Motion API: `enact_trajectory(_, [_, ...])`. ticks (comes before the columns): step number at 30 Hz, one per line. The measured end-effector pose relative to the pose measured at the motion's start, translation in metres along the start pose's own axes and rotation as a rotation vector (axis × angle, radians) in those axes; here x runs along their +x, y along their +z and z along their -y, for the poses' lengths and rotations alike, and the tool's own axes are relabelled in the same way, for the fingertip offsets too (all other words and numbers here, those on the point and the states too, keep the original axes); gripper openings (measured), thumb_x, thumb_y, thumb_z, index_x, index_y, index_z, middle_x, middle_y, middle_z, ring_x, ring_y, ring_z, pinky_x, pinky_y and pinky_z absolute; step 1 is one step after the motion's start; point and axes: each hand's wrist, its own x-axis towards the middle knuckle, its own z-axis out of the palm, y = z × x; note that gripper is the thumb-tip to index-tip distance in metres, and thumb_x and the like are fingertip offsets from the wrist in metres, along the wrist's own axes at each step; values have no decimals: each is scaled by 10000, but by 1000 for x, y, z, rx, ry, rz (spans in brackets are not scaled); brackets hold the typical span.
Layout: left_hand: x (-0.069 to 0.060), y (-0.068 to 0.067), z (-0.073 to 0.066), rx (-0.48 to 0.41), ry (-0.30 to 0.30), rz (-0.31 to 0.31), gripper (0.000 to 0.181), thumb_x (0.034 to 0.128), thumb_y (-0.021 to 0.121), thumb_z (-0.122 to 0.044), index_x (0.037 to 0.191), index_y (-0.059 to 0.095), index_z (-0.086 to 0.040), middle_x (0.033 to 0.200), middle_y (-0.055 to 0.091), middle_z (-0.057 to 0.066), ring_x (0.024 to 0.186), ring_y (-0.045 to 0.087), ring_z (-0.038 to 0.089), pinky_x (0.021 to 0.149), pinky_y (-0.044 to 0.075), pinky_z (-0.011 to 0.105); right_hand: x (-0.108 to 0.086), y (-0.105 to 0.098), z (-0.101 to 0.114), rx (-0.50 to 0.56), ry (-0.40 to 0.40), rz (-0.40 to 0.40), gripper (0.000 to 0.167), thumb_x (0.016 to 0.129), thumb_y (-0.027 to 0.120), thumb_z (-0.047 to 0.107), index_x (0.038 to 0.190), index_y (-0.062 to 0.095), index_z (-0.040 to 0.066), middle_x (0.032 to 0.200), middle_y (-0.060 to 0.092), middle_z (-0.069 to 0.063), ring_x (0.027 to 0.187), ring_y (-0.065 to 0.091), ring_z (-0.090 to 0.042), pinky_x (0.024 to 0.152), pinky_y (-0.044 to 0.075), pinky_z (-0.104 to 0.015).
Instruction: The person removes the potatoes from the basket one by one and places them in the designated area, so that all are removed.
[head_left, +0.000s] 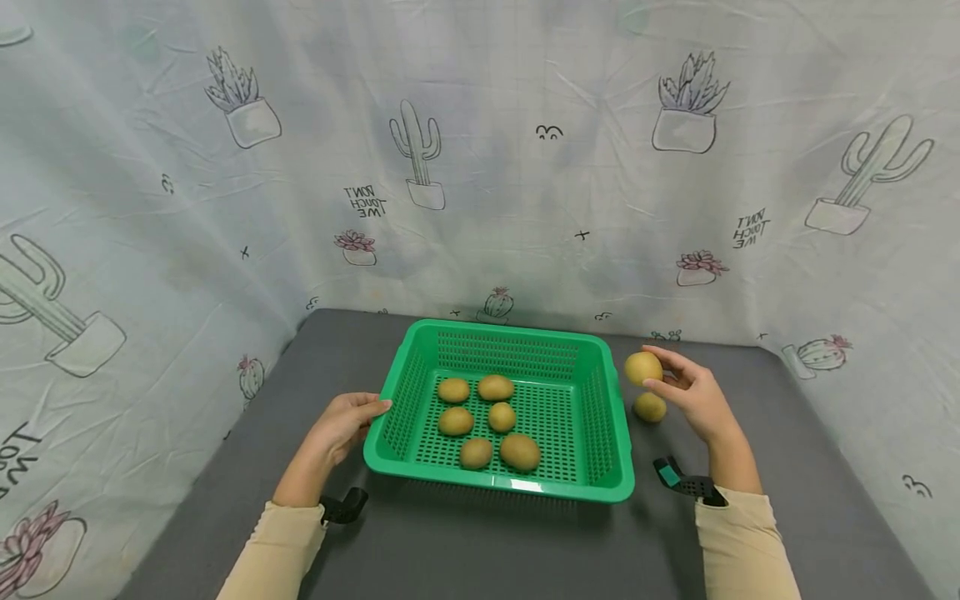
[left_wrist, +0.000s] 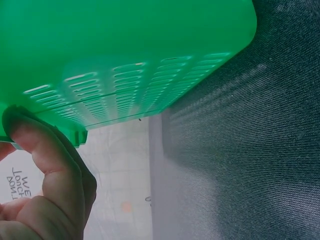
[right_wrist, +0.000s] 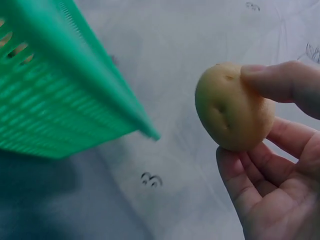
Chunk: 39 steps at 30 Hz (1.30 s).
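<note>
A green plastic basket [head_left: 498,482] with slotted walls stands on the dark grey table, with several potatoes [head_left: 520,452] spread over its floor. At its left end my left hand [head_left: 345,427] grips the rim, thumb on top and fingers curled beneath, as the left wrist view also shows. To the right of the basket, my right hand [head_left: 696,396] pinches a potato [right_wrist: 232,107] between thumb and fingers, raised above the table. Another potato [head_left: 649,407] lies on the table just below that one, outside the basket's right wall.
The grey table [head_left: 465,550] extends around the basket on all sides. A pale curtain [head_left: 495,167] printed with cacti and potted plants hangs behind the table and along its sides. Black camera straps are on both wrists.
</note>
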Motion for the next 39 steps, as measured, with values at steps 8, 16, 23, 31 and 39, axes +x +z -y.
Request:
enact_trajectory(8, [-1,0,0,-5,19,8,501,968,561,-201,1326,421,121,965,611,18,778,610,68,724,519,251,-17,-2,-18,27,38,-98,471,912,608,10,1368,488,7,1193,558,170,1084,514,38,840,438,-94])
enact_trajectory(16, [-2,0,0,-14,19,8,464,973,548,-183,1311,445,119,904,621,-2,738,605,66,694,516,246,-32,-7,-34,29,123,-172,486,920,613,48,1385,475,18,1143,558,211,1045,508,66,811,433,-69])
enact_trajectory(23, [-1,-1,0,-29,24,30,476,976,539,-168,1324,417,132,920,629,7,750,627,71,713,528,261,-40,-10,-48,-116,254,-282,568,929,630,185,1401,417,-49,1059,482,298,963,476,149,767,413,-37])
enact_trajectory(31, [-2,-1,0,-46,29,33,464,982,531,-170,1314,431,138,915,659,21,750,649,85,712,538,267,-45,-13,-66,-151,523,-424,658,923,632,283,1459,353,23,1341,473,-61,1004,427,109,774,354,-16])
enact_trajectory(39, [-3,-1,0,-32,38,38,459,986,527,-182,1311,445,131,888,659,13,731,632,81,700,528,260,-47,-15,-85,-166,590,-443,617,936,611,243,1459,360,34,1418,415,-205,975,441,89,769,339,-26])
